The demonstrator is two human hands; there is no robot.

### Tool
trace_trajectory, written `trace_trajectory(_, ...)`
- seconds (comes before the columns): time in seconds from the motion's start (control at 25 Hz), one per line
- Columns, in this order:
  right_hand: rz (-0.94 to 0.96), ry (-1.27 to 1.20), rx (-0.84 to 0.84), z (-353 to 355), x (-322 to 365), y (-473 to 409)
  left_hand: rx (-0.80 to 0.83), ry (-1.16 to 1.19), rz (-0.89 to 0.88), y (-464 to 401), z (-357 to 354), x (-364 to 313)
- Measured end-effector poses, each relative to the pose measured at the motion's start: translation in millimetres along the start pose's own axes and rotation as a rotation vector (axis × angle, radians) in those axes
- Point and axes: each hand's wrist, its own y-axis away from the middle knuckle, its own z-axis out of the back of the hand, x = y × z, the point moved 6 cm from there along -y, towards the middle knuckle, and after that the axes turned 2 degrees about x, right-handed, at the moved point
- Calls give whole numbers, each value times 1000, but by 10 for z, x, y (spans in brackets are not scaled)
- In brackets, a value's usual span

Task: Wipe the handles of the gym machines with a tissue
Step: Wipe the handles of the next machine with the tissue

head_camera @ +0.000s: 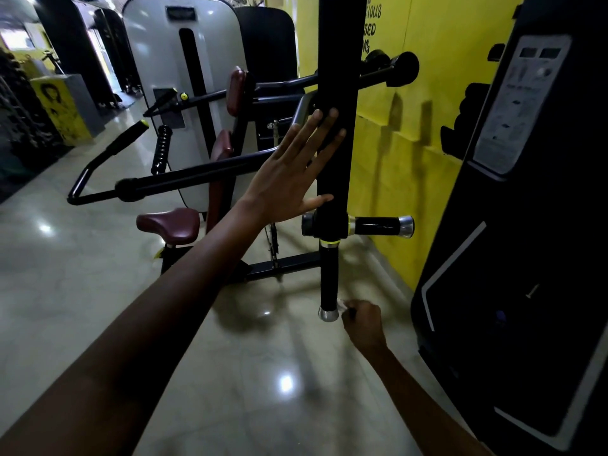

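Setting: a person is standing on a glossy pale floor (98, 274) in a gym, looking down at a black machine arm (335, 126) that is hanging upright in front of a yellow wall (444, 93).

Left hand: the left hand (289, 172) is reaching out with its fingers straight and spread wide, the fingertips and thumb resting flat against the black arm; it is gripping nothing.

Right hand: the right hand (363, 320) is sitting low, just beside the lower handle (329, 281), its fingers curling round a small white tissue (342, 305). Only a scrap of the tissue is showing between the fingers.

Tissue: it is lying right against the side of the lower handle, just above that handle's silver end cap (328, 313); whether it is actually touching the black grip is hard to tell.

Handles: the lower handle is pointing straight down from the joint under the black arm, with a yellow ring at its top. A side handle (381, 226) is sticking out to the right from the same joint, also ending in a silver cap.

Behind: a maroon seat (167, 225) and a maroon back pad (237, 92) are standing in front of a white weight-stack cover (158, 60), with a long black lever (184, 179) crossing in front.

Right edge: a dark machine housing (543, 291) is carrying a pale instruction label (516, 103), its print too blurred to read.
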Motion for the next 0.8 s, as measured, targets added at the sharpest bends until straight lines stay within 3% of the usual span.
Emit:
trace_trajectory(0.12,232,18,-247,341,425,-6,-1,18,2,-13,13,6)
trace_trajectory(0.2,422,118,-314,506,765,-41,3,34,3,-13,3,2)
trace_trajectory(0.32,580,423,-108,478,1125,-178,-2,34,4,-10,-5,-23)
trace_trajectory(0.4,534,483,3,394,1219,-237,4,30,3,-17,-11,-31)
trace_trajectory(0.52,696,786,-50,232,1324,-159,13,24,6,-22,-18,-49)
trace_trajectory(0.8,676,930,44,-101,1191,27,3,25,4,-27,1,-60)
